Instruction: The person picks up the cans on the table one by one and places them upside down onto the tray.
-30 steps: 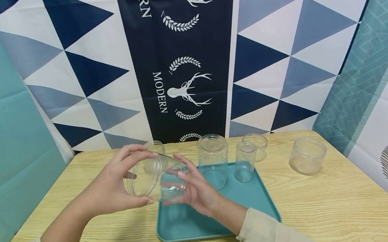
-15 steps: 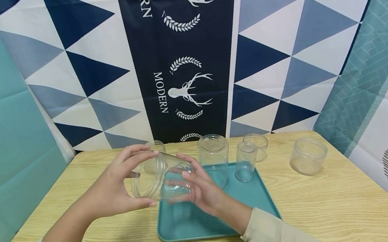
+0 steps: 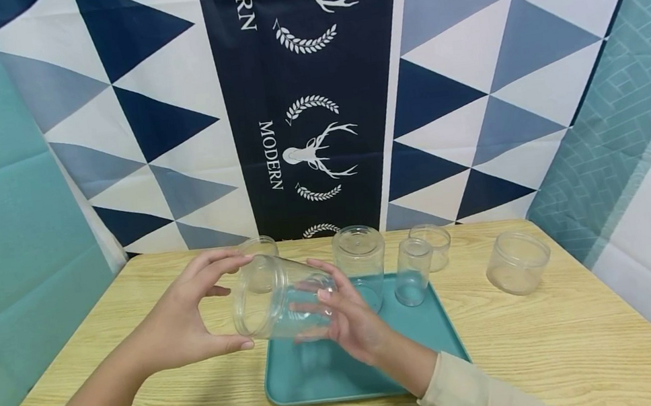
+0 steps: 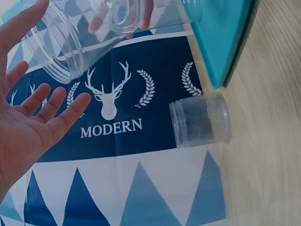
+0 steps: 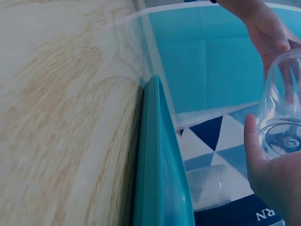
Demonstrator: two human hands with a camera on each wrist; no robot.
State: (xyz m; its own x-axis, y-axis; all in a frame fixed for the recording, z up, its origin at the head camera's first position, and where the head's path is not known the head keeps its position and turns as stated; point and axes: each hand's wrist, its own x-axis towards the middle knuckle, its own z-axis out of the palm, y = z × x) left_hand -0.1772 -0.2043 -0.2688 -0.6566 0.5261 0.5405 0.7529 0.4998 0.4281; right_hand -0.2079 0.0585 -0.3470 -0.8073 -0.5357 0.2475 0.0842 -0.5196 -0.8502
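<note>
A clear plastic jar [image 3: 291, 295] is held on its side above the tray, its ringed mouth facing left. My right hand [image 3: 355, 321] grips it around the base end, with fingers showing through the clear wall. In the right wrist view, the base of the jar [image 5: 282, 136] rests against that palm. At the mouth end, my left hand [image 3: 184, 322] is spread wide, thumb low and fingers high by the rim. From the left wrist, its fingers [image 4: 56, 103] look loose below the jar mouth, with the thumb near the rim.
The teal tray [image 3: 335, 384] lies on the wooden table [image 3: 551, 351]. On it stand a tall clear jar [image 3: 360, 263] and a narrow one [image 3: 413, 270]. Behind the tray is a short jar [image 3: 439, 246], a wide low jar [image 3: 516, 264] sits right, another jar [image 3: 262, 272] left.
My right hand has carried the jar a little to the right. The left hand has slipped off the mouth end, leaving the rim almost outside its fingers.
</note>
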